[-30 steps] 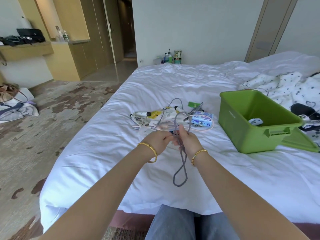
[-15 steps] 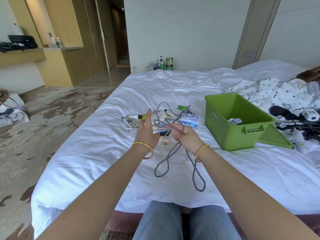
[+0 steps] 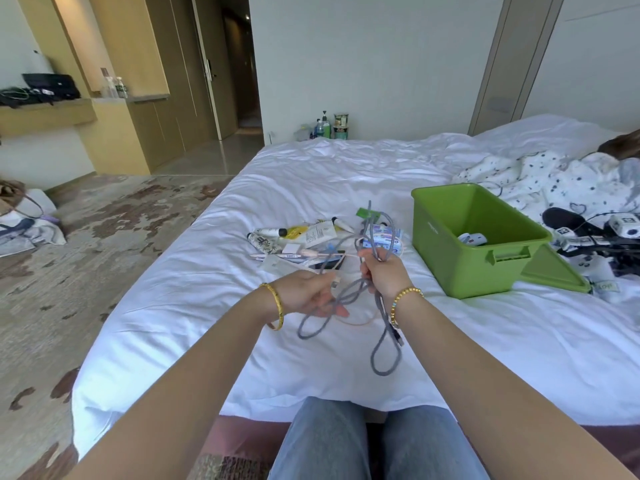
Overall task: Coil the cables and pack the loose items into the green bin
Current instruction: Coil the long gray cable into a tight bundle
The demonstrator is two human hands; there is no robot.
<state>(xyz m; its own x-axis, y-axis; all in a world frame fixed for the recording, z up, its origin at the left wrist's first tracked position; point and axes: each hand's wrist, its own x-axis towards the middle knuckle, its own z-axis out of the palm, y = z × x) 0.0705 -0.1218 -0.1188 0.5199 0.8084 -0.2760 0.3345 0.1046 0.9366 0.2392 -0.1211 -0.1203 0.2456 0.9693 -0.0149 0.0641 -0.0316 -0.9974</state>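
Over the white bed (image 3: 207,323), my right hand (image 3: 382,273) grips a bundle of grey cable (image 3: 384,351) whose loops stick up above the fist and hang down below it. My left hand (image 3: 308,294) holds a lower loop of the same cable, fingers curled round it, with a thin pale cable (image 3: 349,322) running alongside. Behind my hands lies a pile of loose items (image 3: 311,242): small tubes, packets and a blue-and-white pack. The green bin (image 3: 474,268) stands open to the right with a small white object (image 3: 472,239) inside.
The bin's green lid (image 3: 554,271) lies flat beside it on the right. Dark devices and cables (image 3: 595,233) rest on a dotted blanket (image 3: 554,178) at far right. My knees in jeans (image 3: 363,441) meet the bed's near edge. Patterned carpet (image 3: 86,271) lies left.
My left hand came down from a raised, open pose and took hold of a cable loop. My right hand gathered more loops, which now stand above its fist.
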